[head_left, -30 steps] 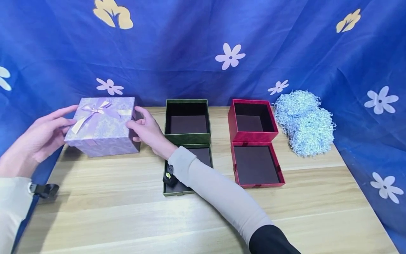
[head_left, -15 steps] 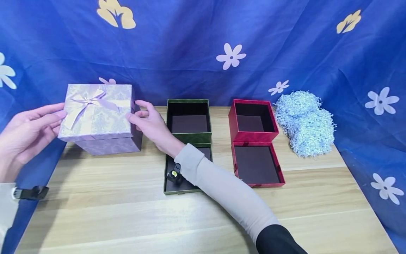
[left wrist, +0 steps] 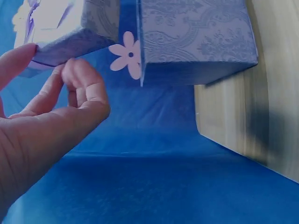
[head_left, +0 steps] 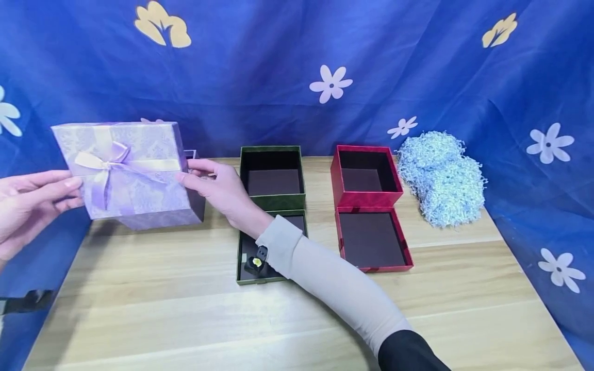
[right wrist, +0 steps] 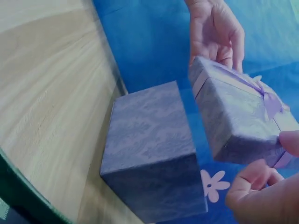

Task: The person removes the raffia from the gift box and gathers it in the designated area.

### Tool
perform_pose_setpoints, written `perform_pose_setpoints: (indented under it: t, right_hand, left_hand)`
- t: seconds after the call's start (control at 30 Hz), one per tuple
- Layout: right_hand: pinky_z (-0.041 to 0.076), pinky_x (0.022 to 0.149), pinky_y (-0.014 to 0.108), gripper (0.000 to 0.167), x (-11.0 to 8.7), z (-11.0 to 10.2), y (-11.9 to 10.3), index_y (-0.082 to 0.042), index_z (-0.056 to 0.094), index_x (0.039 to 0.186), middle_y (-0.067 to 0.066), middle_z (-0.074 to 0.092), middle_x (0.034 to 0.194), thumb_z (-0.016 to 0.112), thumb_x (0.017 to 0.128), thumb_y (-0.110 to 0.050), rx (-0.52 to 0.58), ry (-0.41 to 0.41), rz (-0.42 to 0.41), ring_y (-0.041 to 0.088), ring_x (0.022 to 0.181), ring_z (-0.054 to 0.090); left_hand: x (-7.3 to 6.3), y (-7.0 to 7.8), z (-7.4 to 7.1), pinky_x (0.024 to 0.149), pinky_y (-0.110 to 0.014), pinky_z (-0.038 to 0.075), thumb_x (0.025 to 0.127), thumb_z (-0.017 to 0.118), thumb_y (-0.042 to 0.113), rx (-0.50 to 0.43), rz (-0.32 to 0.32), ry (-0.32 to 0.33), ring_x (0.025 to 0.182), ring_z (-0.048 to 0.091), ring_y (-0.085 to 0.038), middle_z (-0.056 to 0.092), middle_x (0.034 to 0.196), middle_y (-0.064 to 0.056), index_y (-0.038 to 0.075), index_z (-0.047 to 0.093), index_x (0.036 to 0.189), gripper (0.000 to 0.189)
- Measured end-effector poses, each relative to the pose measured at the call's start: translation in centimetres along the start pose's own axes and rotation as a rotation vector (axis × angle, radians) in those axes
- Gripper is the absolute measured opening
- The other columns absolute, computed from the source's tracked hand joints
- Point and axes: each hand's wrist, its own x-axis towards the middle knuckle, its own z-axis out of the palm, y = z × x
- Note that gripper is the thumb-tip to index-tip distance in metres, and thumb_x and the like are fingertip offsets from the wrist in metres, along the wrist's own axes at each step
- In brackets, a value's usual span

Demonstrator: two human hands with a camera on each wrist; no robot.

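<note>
A lilac patterned gift box lid (head_left: 153,193) with a satin bow (head_left: 108,165) is raised off its box base (head_left: 197,206) and tilted, its top facing toward me. My left hand (head_left: 32,206) pinches the lid's left edge between thumb and fingers. On the opposite edge my right hand (head_left: 227,193) pinches it the same way. Both wrist views show a gap between the lid (right wrist: 222,119) and the base (right wrist: 147,130), which stands on the wooden table. In the head view the lid covers most of the base and its opening.
Right of the base stand an open green box (head_left: 274,200) and its upturned lid (head_left: 243,275), partly under my right forearm. Further right are an open red box (head_left: 368,199) and its upturned lid (head_left: 376,239). Light blue shredded paper (head_left: 447,180) lies at the back right, before a blue curtain (head_left: 260,67).
Both hands have lifted the lilac lid off its base. It has shifted left and tipped so its top faces me more. The left hand has moved left with it.
</note>
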Motion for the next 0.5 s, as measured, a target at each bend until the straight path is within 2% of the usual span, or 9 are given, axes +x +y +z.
perform_pose_setpoints:
  t: [0.1,0.17,0.27,0.33,0.43,0.5]
  right_hand:
    - [0.051,0.063,0.019,0.038,-0.7,0.0,-0.3,-0.007,0.076,0.137,-0.006,0.068,0.083,0.083,0.100,-0.013,-0.002,-0.045,-0.021,0.004,0.070,0.060]
    - [0.052,0.058,0.021,0.043,-1.2,0.0,-0.5,-0.008,0.072,0.143,-0.002,0.071,0.081,0.081,0.102,-0.011,0.053,-0.103,-0.009,0.007,0.067,0.064]
    - [0.057,0.057,0.026,0.050,-1.9,0.0,-0.6,-0.009,0.064,0.152,0.002,0.077,0.081,0.078,0.104,-0.009,0.101,-0.171,0.000,0.013,0.067,0.074]
    - [0.059,0.057,0.030,0.054,-2.3,0.0,-0.6,-0.012,0.062,0.155,0.001,0.080,0.083,0.077,0.104,-0.009,0.073,-0.187,-0.012,0.015,0.072,0.078]
    - [0.063,0.062,0.036,0.054,-2.8,-0.1,-0.6,-0.013,0.061,0.156,0.002,0.080,0.082,0.073,0.105,-0.003,0.028,-0.192,-0.048,0.015,0.074,0.079]
    - [0.064,0.066,0.038,0.055,-3.1,-0.1,-0.6,-0.014,0.062,0.156,0.001,0.079,0.082,0.070,0.104,0.003,0.020,-0.195,-0.055,0.015,0.072,0.078]
  left_hand:
    - [-0.7,-0.2,-1.4,0.072,-0.030,0.064,0.108,0.029,-0.024,0.034,0.062,-0.101,0.085,0.079,-0.026,0.079,0.100,-0.022,-0.019,0.070,0.125,0.044]
    - [-1.4,0.0,-2.2,0.064,-0.029,0.061,0.108,0.027,-0.023,0.091,0.083,-0.134,0.080,0.079,-0.025,0.079,0.096,-0.020,-0.016,0.070,0.125,0.046]
    - [-2.4,0.4,-2.8,0.054,-0.029,0.055,0.110,0.028,-0.021,0.211,0.080,-0.155,0.078,0.080,-0.025,0.080,0.095,-0.018,-0.011,0.069,0.131,0.047]
    - [-2.8,0.8,-2.9,0.052,-0.031,0.054,0.109,0.029,-0.021,0.275,0.064,-0.174,0.083,0.081,-0.027,0.081,0.101,-0.020,-0.009,0.064,0.141,0.049]
    - [-3.1,1.3,-2.8,0.057,-0.031,0.057,0.107,0.028,-0.025,0.343,0.004,-0.256,0.098,0.081,-0.027,0.079,0.114,-0.021,-0.003,0.062,0.149,0.058]
    - [-3.3,1.7,-2.5,0.066,-0.026,0.059,0.107,0.025,-0.025,0.439,-0.053,-0.320,0.109,0.078,-0.017,0.079,0.122,-0.011,0.010,0.066,0.149,0.069]
